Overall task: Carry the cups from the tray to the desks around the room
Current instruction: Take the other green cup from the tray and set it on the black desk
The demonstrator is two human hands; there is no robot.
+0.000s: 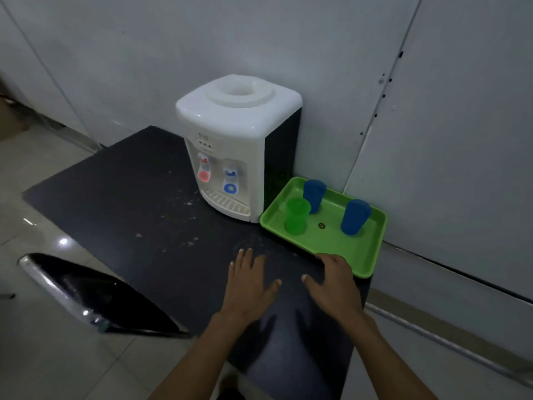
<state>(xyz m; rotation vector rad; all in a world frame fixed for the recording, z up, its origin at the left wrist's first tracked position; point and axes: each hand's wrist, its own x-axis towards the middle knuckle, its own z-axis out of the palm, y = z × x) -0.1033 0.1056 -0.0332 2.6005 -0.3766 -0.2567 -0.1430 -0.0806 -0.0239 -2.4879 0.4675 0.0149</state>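
1. Both hands are spread flat and hold nothing: the left hand (248,281) lies palm down on the dark tabletop (129,197), and the right hand (334,281) lies beside it with its fingertips at the near edge of the green tray (366,255).
2. That tray sits at the tabletop's right end, just beside the white water dispenser (233,145) and close to the wall.
3. Three cups stand on it upside down: a green cup (297,216) at the near left, a blue cup (314,194) just behind it, and another blue cup (355,216) apart on the right.
4. They look like thin plastic tumblers, so probably light, stiff and smooth, unlikely to break.
5. Inverted, each offers no rim to hook; a wrap of fingers and thumb round the side wall seems best.
6. Green and rear blue stand close, so lifting one could knock the other.
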